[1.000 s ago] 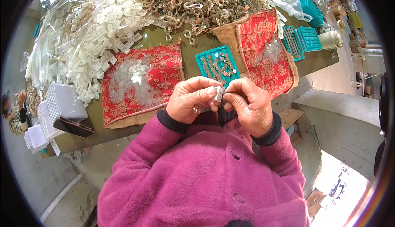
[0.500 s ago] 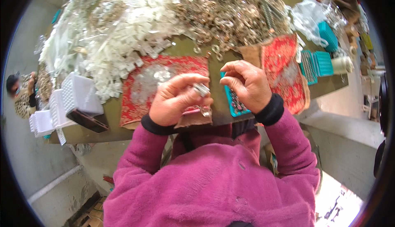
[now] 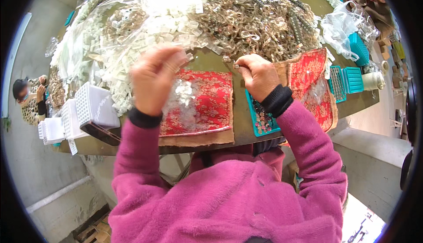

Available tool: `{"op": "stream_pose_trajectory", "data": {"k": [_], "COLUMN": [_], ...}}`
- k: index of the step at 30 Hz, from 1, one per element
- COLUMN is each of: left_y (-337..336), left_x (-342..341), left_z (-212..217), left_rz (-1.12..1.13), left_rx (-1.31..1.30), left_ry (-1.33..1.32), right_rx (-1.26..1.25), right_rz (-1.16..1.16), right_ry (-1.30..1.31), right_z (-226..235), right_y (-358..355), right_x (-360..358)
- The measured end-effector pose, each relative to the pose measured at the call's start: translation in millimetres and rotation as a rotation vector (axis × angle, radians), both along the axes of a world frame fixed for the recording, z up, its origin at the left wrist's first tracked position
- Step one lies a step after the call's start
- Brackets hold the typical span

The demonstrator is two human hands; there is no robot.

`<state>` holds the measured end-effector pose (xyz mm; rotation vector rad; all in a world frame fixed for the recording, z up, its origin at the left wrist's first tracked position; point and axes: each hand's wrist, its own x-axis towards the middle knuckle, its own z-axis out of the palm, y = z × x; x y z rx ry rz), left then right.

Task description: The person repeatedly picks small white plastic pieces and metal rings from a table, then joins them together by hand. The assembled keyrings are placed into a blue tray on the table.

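My left hand (image 3: 154, 80) is smeared by motion above the left part of a red patterned cloth mat (image 3: 211, 106), near the front of a pile of small white translucent pieces (image 3: 169, 9). Whether it holds anything is too blurred to tell. Thumb and forefinger of my right hand (image 3: 260, 78) are pinched together, with a tiny light thing at the tips that I cannot make out. Just below that hand lies a turquoise basket (image 3: 257, 130) of small round bead-like pieces. Thin clear pieces (image 3: 184, 91) lie on the mat.
A heap of shiny brownish ring-like pieces (image 3: 246, 27) covers the far middle. White perforated baskets (image 3: 96, 104) stand at left with a dark flat object. At right are a second red cloth (image 3: 306, 78), turquoise baskets (image 3: 353, 80) and a clear bag (image 3: 339, 25). Another person (image 3: 33, 97) sits far left.
My left hand has swung left and away from me, off the mat's right side, and the silvery clear piece in it no longer shows. My right hand has shifted slightly, still pinched.
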<state>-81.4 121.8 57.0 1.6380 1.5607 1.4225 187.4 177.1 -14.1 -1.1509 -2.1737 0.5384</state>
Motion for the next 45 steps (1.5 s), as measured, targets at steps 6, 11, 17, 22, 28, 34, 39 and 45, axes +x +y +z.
{"op": "stream_pose_trajectory", "data": {"k": [6, 11, 17, 22, 28, 34, 39, 45], "left_y": [-34.6, -47.4, -66.4, -70.9, -87.5, -96.7, -98.9, -105.5], "left_x": [91.1, 106.9, 112.0, 115.7, 119.7, 122.2, 125.4, 141.3], "left_z": [-45.4, -51.7, -38.9, -25.5, -25.9, -21.2, -16.3, -18.6], "left_rz": [-0.249, -0.225, -0.499, -0.495, -0.431, -0.600, -0.515, -0.439], "left_rx": [-0.363, -0.242, -0.290, -0.035, 0.106, -0.066, 0.089, 0.199], "left_ry": [-0.823, -0.474, -0.515, 0.022, 0.160, -0.333, -0.004, 0.185], "right_rx": [-0.284, -0.399, -0.691, -0.910, -0.241, -0.390, -0.810, -0.959], "right_rz": [-0.009, -0.030, 0.014, 0.212, 0.325, 0.408, 0.226, 0.109], "right_ry": [0.438, 0.443, 0.908, 0.781, 0.387, 0.454, 0.621, 0.675], "right_z": [28.6, 34.0, 31.1, 35.6, 34.3, 42.1, 47.8, 49.0], "right_y": [-56.1, -89.3, -94.6, -94.6, -103.8, -111.7, -128.1, -144.5], "right_x": [-0.6, 17.9, 42.3, 68.6, 77.6, 84.4, 91.8, 101.0]}}
